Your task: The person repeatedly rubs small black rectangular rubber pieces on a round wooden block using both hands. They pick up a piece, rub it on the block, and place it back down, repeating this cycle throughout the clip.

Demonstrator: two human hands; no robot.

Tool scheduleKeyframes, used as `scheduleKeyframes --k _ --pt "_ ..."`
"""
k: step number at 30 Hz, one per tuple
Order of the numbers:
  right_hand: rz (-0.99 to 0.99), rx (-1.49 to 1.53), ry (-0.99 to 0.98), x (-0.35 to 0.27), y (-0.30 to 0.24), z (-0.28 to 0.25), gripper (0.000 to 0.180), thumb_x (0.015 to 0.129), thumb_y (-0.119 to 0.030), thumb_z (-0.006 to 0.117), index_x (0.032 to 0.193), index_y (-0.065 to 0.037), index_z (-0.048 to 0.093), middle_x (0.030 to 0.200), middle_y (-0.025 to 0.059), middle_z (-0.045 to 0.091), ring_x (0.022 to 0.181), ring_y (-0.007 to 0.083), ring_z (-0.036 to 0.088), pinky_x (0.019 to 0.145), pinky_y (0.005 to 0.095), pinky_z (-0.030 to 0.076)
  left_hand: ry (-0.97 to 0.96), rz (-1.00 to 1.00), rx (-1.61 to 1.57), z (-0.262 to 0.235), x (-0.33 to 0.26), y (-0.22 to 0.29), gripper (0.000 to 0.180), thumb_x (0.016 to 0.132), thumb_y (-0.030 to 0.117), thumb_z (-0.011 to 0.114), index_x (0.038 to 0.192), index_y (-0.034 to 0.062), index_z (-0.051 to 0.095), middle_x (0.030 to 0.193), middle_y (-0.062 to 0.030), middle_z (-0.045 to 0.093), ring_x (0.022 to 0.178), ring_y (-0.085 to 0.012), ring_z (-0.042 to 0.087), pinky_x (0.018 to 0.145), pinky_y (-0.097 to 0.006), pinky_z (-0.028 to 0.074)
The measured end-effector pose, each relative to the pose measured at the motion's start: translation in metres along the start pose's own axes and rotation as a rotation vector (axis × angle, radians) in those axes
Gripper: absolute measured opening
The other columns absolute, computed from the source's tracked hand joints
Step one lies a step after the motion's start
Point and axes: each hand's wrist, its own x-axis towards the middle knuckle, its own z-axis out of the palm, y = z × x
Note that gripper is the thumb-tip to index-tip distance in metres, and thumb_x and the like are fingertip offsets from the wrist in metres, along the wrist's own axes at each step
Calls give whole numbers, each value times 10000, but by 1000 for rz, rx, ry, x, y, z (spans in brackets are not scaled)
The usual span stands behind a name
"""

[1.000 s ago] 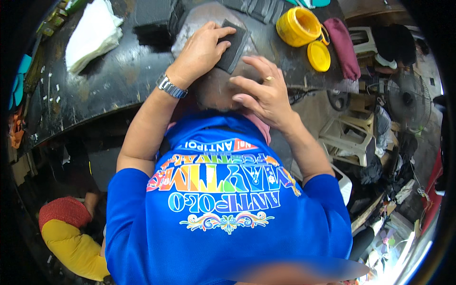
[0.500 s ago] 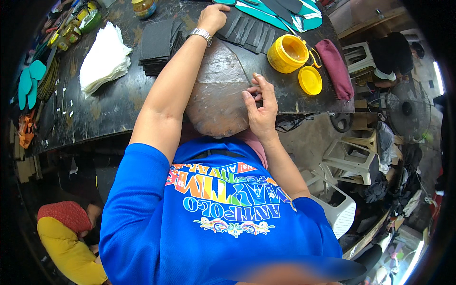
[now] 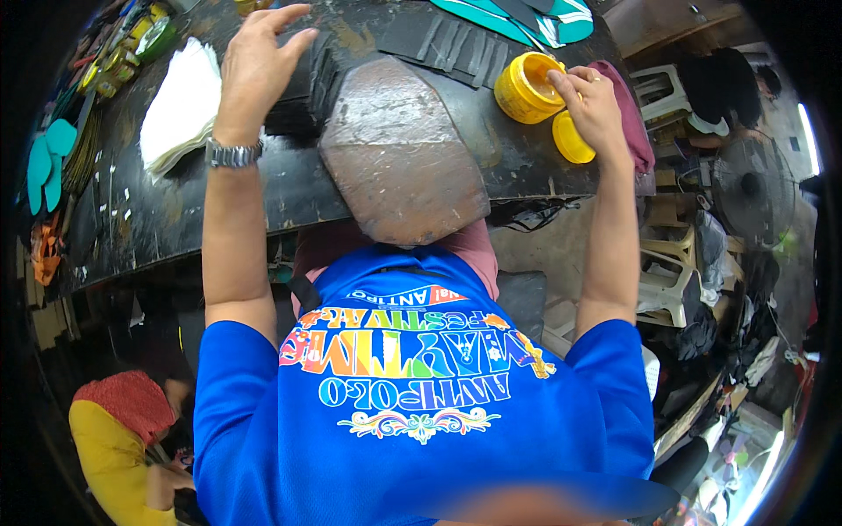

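Note:
My left hand [image 3: 263, 70], with a metal wristwatch on it, is raised above the table between a stack of white sheets [image 3: 182, 105] and a stack of black pieces [image 3: 303, 96]. Its fingers are apart and hold nothing. At the rim of an open yellow jar [image 3: 519, 95] of brownish paste, my right hand [image 3: 592, 101] has its thumb and fingers pinched together; what they hold, if anything, I cannot make out. Just below that hand lies the jar's yellow lid [image 3: 572, 140]. A worn brown board [image 3: 403, 167] sticks out over the table's front edge.
Black strips [image 3: 452, 54] lie beyond the board, with teal and black sole-shaped pieces [image 3: 526, 17] farther back. A maroon cloth [image 3: 627, 114] rests at the table's right end. Plastic stools [image 3: 662, 285] and a fan [image 3: 754, 197] stand to the right. Another person [image 3: 118, 438] is at lower left.
My left hand has left the far black and teal pieces and moved left, opening. My right hand has gone from beside the board to the jar. The board appears shifted and turned.

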Motion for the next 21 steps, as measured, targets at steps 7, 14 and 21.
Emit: scheduleKeyframes --k 7,14,21 --pt "345 -221 -460 52 4 11 1022 864 -898 357 1226 -18 729 1351 235 634 1257 375 609 1074 450 458 -183 -281 -37 29 -18 -68 600 854 511 768 1290 103 706 1158 -215 730 1085 -370 706 973 -427 540" --pt "152 -354 87 9 -8 6 759 1005 -695 373 1000 -48 771 1068 231 679 1017 417 673 861 497 526 4 -221 -306 28 -22 -57 291 814 137 776 1095 72 737 1067 -157 704 1005 -304 692 911 -368 551" --pt "326 -86 -380 -53 -51 1 750 1006 -659 423 846 5 730 803 244 632 930 418 662 786 490 503 94 -92 -230 9 -24 -19 245 763 10 769 1004 26 725 1000 -147 651 966 -334 655 866 -381 533"
